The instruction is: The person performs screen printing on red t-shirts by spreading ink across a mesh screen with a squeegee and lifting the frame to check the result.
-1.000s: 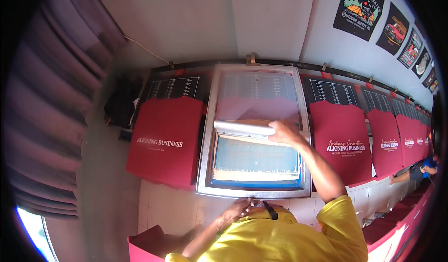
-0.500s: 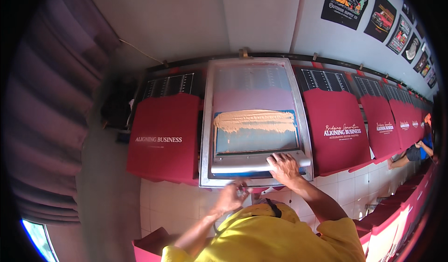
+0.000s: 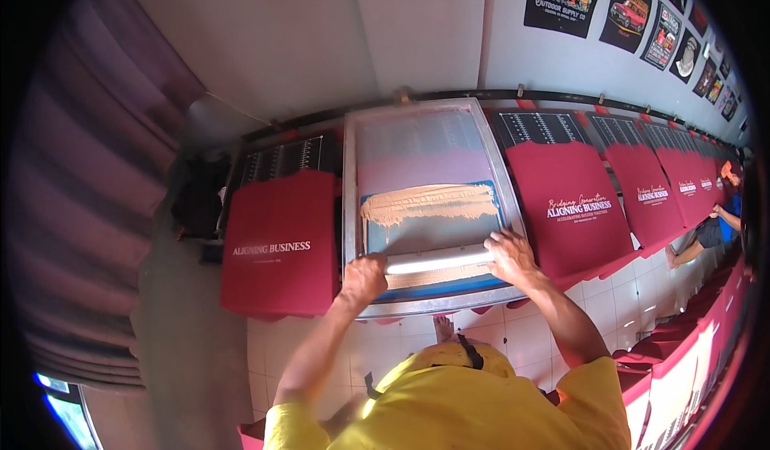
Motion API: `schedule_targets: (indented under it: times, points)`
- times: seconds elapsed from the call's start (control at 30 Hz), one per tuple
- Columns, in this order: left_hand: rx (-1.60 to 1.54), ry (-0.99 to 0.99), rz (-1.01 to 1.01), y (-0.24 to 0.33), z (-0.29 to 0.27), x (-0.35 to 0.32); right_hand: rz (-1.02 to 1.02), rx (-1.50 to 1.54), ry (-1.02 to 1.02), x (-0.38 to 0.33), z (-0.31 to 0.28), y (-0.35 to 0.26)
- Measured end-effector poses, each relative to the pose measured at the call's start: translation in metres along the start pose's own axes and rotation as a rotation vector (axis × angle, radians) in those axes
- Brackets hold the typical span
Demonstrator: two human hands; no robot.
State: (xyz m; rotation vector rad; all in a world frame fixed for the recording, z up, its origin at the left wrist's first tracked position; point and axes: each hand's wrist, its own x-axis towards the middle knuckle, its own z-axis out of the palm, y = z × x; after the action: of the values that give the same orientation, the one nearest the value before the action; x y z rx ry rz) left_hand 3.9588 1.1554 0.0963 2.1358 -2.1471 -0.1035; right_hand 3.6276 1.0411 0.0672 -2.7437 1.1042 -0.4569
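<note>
left hand point(image 3: 365, 277): closed round the left end of the squeegee point(image 3: 437, 263), knuckles up, at the near-left corner of the printing screen point(image 3: 425, 169).
right hand point(image 3: 509, 256): closed on the right end of the squeegee, fingers spread over the top, touching the screen's right frame rail.
squeegee: long pale bar lying across the screen's near end, roughly level, both ends gripped.
printing screen: metal-framed mesh lying flat on the bench point(image 3: 321, 141), straight ahead of the person, far edge against the wall rail.
ink point(image 3: 429, 203): tan band smeared across the mesh mid-way up, ragged lower edge with drips; thin tan strip also just below the squeegee.
left shirt point(image 3: 277, 241): red, white lettering, on a board just left of the screen, hem hanging off the bench edge.
right shirt point(image 3: 573, 201): red, white lettering, just right of the screen; a row of more red shirts point(image 3: 674, 185) runs off to the right.
posters point(image 3: 609, 5): dark printed sheets on the wall, upper right.
other person point(image 3: 714, 221): far right end of the row, partly cut off, hands not clear.
curtain point(image 3: 80, 169): purplish, far left.
floor point(image 3: 513, 330): white tiles below the bench edge.
</note>
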Motion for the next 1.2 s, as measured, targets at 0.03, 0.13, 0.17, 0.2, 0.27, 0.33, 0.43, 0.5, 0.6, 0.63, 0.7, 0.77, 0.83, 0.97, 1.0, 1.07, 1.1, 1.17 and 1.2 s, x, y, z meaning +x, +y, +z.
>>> schedule_targets:
  times: [0.03,0.13,0.17,0.2,0.27,0.33,0.43,0.5,0.6,0.63,0.7,0.77,0.83,0.97,1.0,1.07,1.1,1.17,1.2]
  points:
    - [0.012,-0.050,-0.014,0.000,-0.011,0.007,0.005,0.010,0.001,0.005,-0.005,0.000]
    - [0.014,0.131,0.098,0.003,-0.018,-0.003,0.007,0.016,-0.018,-0.001,-0.019,-0.007]
    - [0.005,0.176,0.117,0.003,-0.015,-0.010,-0.010,0.002,0.012,-0.008,-0.017,-0.010]
    - [0.020,0.138,0.123,0.010,-0.016,-0.019,-0.021,-0.014,0.037,-0.021,-0.013,-0.014]
    - [-0.008,0.165,0.176,0.016,-0.012,-0.044,-0.048,-0.004,0.055,-0.041,-0.010,-0.023]
    - [0.005,0.162,0.131,0.013,0.012,-0.064,-0.038,0.014,0.046,-0.060,0.005,-0.031]
    - [0.043,0.305,0.209,0.013,0.021,-0.064,-0.023,-0.109,0.192,-0.066,0.028,-0.031]
    - [0.052,0.277,0.202,0.008,0.022,-0.054,-0.026,-0.038,0.147,-0.053,0.031,-0.021]
    - [0.049,0.255,0.194,-0.008,0.017,-0.010,-0.062,-0.002,0.143,-0.011,0.026,-0.002]
    - [0.022,0.249,0.162,-0.013,0.016,0.005,-0.050,-0.031,0.128,0.004,0.030,0.007]
    - [0.091,0.178,0.162,-0.023,0.010,0.042,-0.024,-0.080,0.092,0.029,0.042,0.024]
    - [0.047,0.187,0.180,-0.038,0.008,0.074,0.035,-0.045,0.011,0.064,0.037,0.036]
    - [0.032,0.243,0.203,-0.052,0.011,0.098,0.052,-0.034,-0.090,0.094,0.030,0.046]
    - [0.049,0.107,0.116,-0.053,-0.007,0.114,0.035,0.022,-0.102,0.113,0.025,0.061]
    - [0.045,0.111,0.105,-0.051,-0.008,0.105,0.035,0.011,-0.146,0.111,0.018,0.054]
    - [0.028,0.121,0.099,-0.041,-0.011,0.082,0.048,0.015,-0.105,0.087,0.012,0.046]
    - [-0.010,0.194,0.143,-0.032,-0.012,0.067,0.061,0.017,-0.090,0.067,0.014,0.041]
    - [0.007,0.170,0.124,-0.010,-0.020,0.029,0.033,0.009,-0.029,0.020,0.022,0.029]
    - [0.032,0.177,0.122,-0.009,-0.013,0.009,0.040,0.014,-0.043,0.002,0.020,0.016]
